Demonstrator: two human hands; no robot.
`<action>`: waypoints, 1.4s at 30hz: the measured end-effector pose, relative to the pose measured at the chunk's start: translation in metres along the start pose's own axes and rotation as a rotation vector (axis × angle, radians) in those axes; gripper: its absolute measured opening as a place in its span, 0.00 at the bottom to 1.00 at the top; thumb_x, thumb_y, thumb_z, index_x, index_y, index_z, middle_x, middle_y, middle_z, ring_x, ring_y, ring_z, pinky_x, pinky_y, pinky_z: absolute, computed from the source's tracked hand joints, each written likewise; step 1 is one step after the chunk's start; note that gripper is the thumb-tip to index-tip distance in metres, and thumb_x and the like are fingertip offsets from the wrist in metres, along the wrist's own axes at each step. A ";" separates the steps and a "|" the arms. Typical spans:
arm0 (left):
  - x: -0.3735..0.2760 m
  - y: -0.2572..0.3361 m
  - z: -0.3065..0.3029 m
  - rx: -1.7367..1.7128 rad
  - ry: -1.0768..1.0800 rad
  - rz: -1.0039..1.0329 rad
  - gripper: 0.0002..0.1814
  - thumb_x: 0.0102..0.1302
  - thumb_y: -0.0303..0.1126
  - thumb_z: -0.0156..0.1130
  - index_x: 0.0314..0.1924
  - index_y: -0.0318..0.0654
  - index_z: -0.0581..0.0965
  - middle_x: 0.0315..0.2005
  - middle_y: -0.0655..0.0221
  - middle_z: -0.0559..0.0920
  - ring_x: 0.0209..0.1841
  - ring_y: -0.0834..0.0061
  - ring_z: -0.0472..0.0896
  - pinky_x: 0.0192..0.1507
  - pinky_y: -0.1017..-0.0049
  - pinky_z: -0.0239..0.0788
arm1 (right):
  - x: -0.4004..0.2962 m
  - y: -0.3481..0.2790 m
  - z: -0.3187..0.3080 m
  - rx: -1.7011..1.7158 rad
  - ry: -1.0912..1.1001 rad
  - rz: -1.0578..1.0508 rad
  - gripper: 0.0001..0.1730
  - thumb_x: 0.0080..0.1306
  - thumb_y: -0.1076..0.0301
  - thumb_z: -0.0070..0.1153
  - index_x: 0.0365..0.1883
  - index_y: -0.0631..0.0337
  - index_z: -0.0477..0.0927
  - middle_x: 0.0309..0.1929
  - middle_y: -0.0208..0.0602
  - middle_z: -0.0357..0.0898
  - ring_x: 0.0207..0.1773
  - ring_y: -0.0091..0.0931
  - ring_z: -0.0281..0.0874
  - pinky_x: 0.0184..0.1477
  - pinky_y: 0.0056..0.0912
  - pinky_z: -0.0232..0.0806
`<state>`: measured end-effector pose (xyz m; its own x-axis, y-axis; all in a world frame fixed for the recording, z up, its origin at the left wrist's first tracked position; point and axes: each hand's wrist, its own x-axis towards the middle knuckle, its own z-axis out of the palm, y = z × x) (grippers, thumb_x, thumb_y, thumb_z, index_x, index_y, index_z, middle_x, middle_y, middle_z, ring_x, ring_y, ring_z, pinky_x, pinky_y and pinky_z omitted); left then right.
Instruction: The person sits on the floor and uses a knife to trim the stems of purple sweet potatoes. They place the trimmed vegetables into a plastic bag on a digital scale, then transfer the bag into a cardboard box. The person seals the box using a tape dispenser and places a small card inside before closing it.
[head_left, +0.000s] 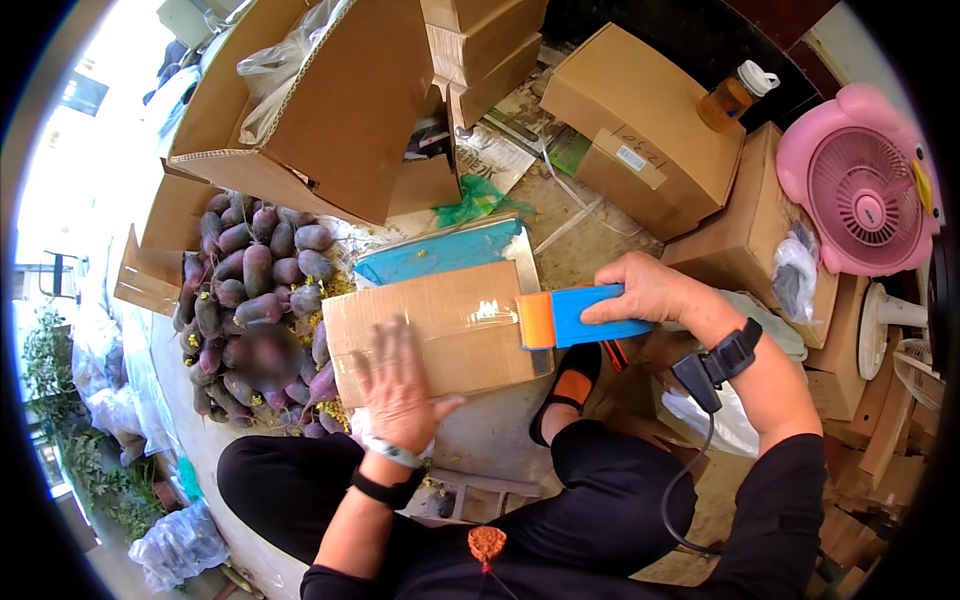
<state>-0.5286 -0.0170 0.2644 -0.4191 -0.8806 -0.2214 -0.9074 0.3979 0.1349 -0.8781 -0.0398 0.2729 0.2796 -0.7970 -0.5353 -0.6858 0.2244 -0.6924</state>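
A closed cardboard box (457, 300) lies in front of me, with shiny clear tape along its top. My left hand (397, 390) rests on the box near its left end, fingers spread and a little blurred. My right hand (637, 296) grips a blue and orange tape dispenser (592, 315), whose orange end meets the right part of the box. Beyond the box a blue sheet (450, 251) lies on a flat pale thing. Left of the box is a pile of purple-skinned root vegetables (257, 270), with small yellow bits among them.
A large open carton (337, 112) holding clear plastic stands at the upper left. A taped carton (630, 112) carries a lidded bottle (731, 97) at the upper right. Further right, a pink fan (862, 180) sits by another carton (739, 217). Flattened cardboard (862, 525) lies at the lower right.
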 end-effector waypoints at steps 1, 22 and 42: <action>0.007 0.013 0.001 -0.012 -0.053 0.056 0.70 0.36 0.55 0.76 0.72 0.32 0.47 0.73 0.55 0.48 0.76 0.55 0.41 0.73 0.49 0.28 | 0.000 0.003 0.001 -0.002 0.001 -0.008 0.33 0.50 0.36 0.64 0.20 0.63 0.76 0.18 0.41 0.72 0.23 0.28 0.69 0.29 0.34 0.63; 0.100 0.072 0.012 -0.204 0.302 0.082 0.18 0.69 0.33 0.48 0.55 0.36 0.74 0.53 0.56 0.76 0.60 0.56 0.69 0.65 0.59 0.52 | 0.018 0.030 0.008 0.048 0.004 -0.255 0.31 0.52 0.38 0.64 0.23 0.62 0.78 0.20 0.39 0.75 0.25 0.30 0.73 0.29 0.35 0.64; 0.122 0.106 0.027 0.051 0.307 -0.055 0.13 0.70 0.37 0.47 0.45 0.40 0.76 0.43 0.61 0.77 0.50 0.58 0.73 0.62 0.56 0.50 | -0.030 0.100 -0.036 0.219 -0.047 -0.149 0.33 0.51 0.38 0.62 0.29 0.67 0.81 0.24 0.45 0.79 0.28 0.34 0.78 0.30 0.40 0.68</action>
<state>-0.6766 -0.0752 0.2253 -0.3480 -0.9344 0.0758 -0.9320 0.3536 0.0803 -0.9793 -0.0134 0.2371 0.4009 -0.8047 -0.4378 -0.4745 0.2263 -0.8506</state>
